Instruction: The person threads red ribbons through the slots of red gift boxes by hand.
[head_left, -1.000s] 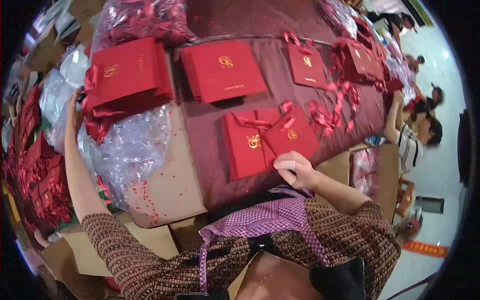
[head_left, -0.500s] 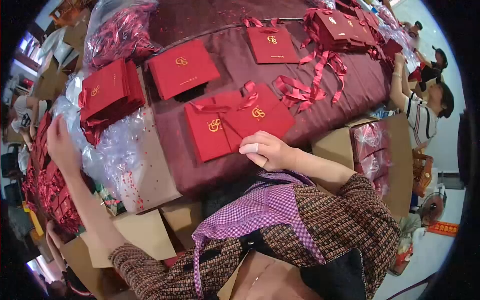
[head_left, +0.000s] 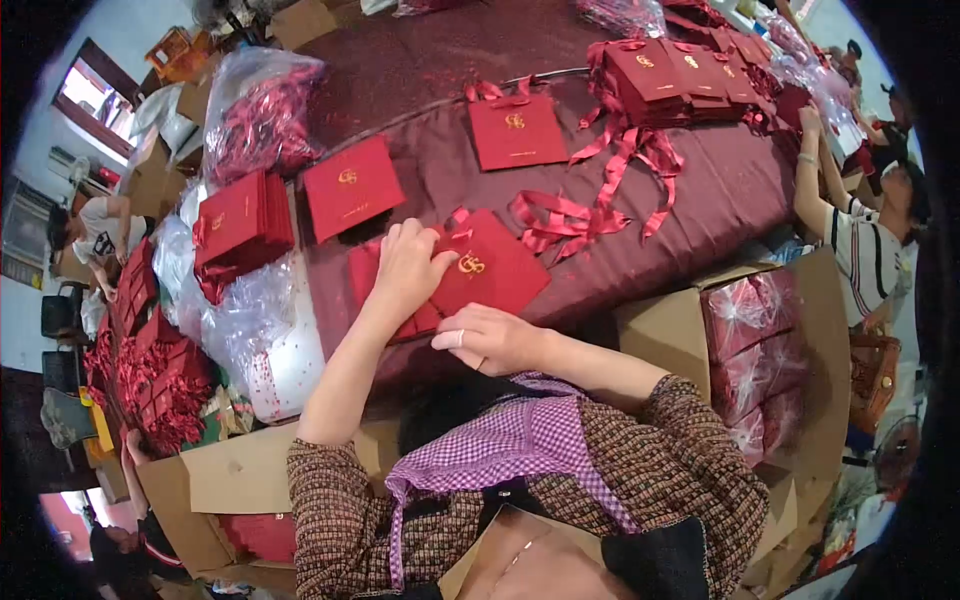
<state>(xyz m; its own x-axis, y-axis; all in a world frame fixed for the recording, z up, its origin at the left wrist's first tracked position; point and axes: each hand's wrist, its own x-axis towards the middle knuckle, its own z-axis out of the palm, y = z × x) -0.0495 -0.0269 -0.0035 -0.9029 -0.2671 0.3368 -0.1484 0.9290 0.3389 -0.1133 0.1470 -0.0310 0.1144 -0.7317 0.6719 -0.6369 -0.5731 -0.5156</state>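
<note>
A long table (head_left: 720,185) draped in dark maroon cloth fills the head view. A co-worker (head_left: 862,250) is seated at the right edge.

Just below centre, your left hand (head_left: 408,268) lies with its fingers spread and pressing on a flat red gift bag (head_left: 495,275). It is laid on the bag, not closed round it. Your right hand (head_left: 492,340) is loosely curled at the bag's near edge, and I cannot tell whether it pinches the paper.

You seem to be flattening or squaring this bag on top of a second bag (head_left: 362,272). Your next move calls for a firm hold-down, so the slick card doesn't slide on the cloth.

The bags are stiff, matte rectangles with a gold foil emblem and satin ribbon handles. A stack of bags (head_left: 240,222) sits at centre left on crinkled clear plastic (head_left: 250,320). Limp, glossy loose ribbons (head_left: 580,212) curl right of centre. At lower right, an open cardboard box (head_left: 660,330) holds film-wrapped red bundles.
</note>
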